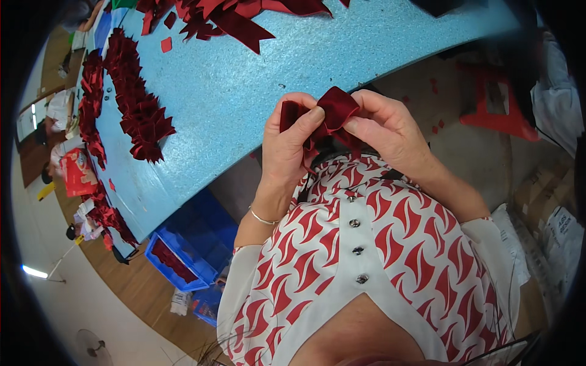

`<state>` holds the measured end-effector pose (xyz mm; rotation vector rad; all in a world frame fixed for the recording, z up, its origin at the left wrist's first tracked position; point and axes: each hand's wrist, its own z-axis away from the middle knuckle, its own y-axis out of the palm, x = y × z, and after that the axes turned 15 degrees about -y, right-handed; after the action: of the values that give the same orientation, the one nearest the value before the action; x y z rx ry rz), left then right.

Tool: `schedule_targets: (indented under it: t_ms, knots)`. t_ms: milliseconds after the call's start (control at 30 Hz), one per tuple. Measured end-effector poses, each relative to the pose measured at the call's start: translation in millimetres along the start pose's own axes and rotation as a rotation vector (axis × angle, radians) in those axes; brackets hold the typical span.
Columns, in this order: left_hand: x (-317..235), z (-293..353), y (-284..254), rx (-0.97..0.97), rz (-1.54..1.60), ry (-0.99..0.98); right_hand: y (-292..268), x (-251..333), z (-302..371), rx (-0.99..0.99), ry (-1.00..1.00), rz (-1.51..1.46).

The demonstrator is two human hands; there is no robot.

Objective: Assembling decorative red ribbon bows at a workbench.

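Observation:
A dark red velvet ribbon bow (337, 110) is held up in front of my chest, just off the table's near edge. My left hand (291, 125) pinches its left loop and middle between thumb and fingers. On the other side, my right hand (383, 125) grips the right loop, thumb pressed near the centre. Ribbon tails hang below the fingers, partly hidden by my hands. At the table's far side lies a loose heap of cut red ribbon pieces (238, 24) with notched ends.
The blue table (207, 104) carries a long row of finished-looking red bows (135, 97) on the left, with another row (91, 104) beyond. Below its edge stands a blue bin (189, 244) holding red material. A red stool (497, 107) and cardboard boxes (543, 189) are at right.

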<state>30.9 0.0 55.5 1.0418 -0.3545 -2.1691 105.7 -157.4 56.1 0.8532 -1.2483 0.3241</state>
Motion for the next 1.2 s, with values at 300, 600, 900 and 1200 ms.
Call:
schedule_targets:
  t_ms: [300,600,900,1200]
  knots:
    - [5.2,4.1,6.4,-0.001,-0.309,0.144,-4.7,-1.2,-1.8,-0.082,0.027,-0.05]
    - [-20.6,2.2,17.2,0.053,-0.404,0.131,5.5,9.4,-11.3,-0.237,-0.067,-0.132]
    - [-2.6,17.0,12.1,0.069,-0.426,0.164,4.9,-17.3,1.1,-0.144,-0.003,-0.306]
    - [-8.4,-0.2,5.0,0.068,-0.444,0.153,7.1,0.0,-18.2,0.014,-0.403,0.301]
